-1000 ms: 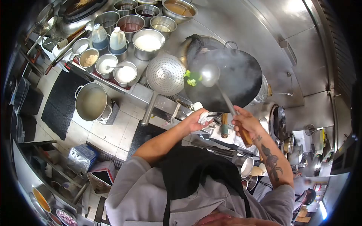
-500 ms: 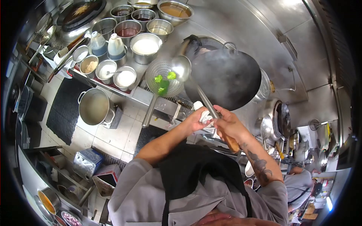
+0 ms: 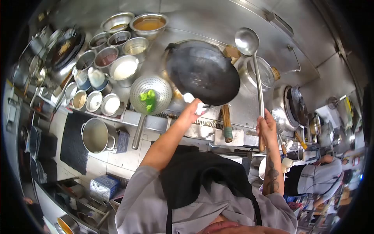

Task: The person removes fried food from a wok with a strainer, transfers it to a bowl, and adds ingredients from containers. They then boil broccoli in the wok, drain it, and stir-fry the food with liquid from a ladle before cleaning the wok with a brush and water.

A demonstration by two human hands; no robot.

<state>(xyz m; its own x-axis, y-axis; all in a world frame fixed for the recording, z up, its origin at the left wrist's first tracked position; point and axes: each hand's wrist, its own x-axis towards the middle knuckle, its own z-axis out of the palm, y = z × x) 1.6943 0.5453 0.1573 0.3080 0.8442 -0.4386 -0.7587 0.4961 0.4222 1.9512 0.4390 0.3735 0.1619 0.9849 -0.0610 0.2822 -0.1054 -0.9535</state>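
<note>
My left hand (image 3: 191, 113) is closed around a folded white cloth (image 3: 200, 108) at the near edge of a large black wok (image 3: 202, 76); the cloth covers the grip, so the wok's handle is mostly hidden. Thin steam and a wet sheen show on the wok's dark surface. Off to the right, my right hand (image 3: 266, 126) is wrapped round the handle of a long steel ladle (image 3: 247, 41), whose bowl points away from me. Left of the wok lies a perforated strainer (image 3: 142, 87) with several bright green vegetable pieces (image 3: 147, 99) in it.
Metal pots of sauces and a white powder or liquid (image 3: 124, 68) crowd the counter's left side. A bamboo brush (image 3: 226, 123) stands at the stove's front edge. A large pot (image 3: 96, 134) is down at the left. Another person (image 3: 317, 177) is at the far right.
My right hand has swung the ladle from above the strainer to the right, apart from my left hand. The wok has shifted and tilted, and its steam has thinned. The brush has come into view.
</note>
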